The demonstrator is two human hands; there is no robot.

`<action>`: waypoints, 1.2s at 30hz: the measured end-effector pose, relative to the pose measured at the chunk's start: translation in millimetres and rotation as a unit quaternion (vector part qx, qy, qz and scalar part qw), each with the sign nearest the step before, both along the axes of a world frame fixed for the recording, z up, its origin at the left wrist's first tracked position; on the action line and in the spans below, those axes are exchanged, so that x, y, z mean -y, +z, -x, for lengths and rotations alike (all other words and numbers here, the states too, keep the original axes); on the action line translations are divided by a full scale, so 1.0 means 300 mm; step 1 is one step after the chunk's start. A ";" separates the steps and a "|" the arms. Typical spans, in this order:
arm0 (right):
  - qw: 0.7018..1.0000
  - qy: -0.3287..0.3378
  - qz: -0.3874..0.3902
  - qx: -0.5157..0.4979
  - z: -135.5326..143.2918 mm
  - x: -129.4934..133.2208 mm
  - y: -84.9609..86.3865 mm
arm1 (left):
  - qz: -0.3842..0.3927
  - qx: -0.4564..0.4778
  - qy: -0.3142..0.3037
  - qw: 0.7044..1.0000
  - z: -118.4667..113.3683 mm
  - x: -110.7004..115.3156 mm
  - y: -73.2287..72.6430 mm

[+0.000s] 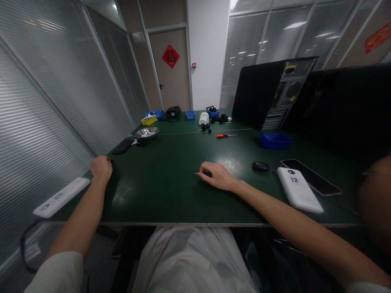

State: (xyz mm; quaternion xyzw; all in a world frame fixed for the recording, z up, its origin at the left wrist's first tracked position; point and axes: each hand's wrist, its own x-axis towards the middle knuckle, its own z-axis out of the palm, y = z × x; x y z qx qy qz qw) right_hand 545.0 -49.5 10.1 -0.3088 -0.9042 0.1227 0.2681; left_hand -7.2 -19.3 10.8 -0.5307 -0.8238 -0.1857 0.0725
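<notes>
My right hand (215,176) rests on the green table, its fingers curled around a small dark tool with a thin metal tip (207,173). The tip points left; its exact kind cannot be made out. At the table's left edge, my left hand (102,167) is closed. Something dark shows by its fingertips, too small and blurred to name. Beyond that hand lies a dark flat phone-like object (123,146). A black computer mouse (260,166) sits to the right of my right hand.
A white power bank-like block (297,189) overlaps a phone (324,183) at right. An orange-handled screwdriver (222,136), metal bowl (147,133) and blue tray (276,141) stand farther back. A long white block (61,197) lies at left. A computer case (275,93) stands at right.
</notes>
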 end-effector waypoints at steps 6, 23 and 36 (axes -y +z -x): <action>1.000 -0.001 -0.003 0.005 0.001 0.000 -0.001 | 0.008 -0.033 0.070 0.997 -0.010 -0.006 0.014; 0.999 -0.032 0.014 0.018 0.012 0.009 -0.008 | -0.002 0.153 -0.524 0.838 -0.767 0.063 0.040; 0.998 -0.046 0.016 0.048 0.017 0.007 -0.006 | 0.039 0.230 -0.550 0.802 -0.976 0.132 -0.036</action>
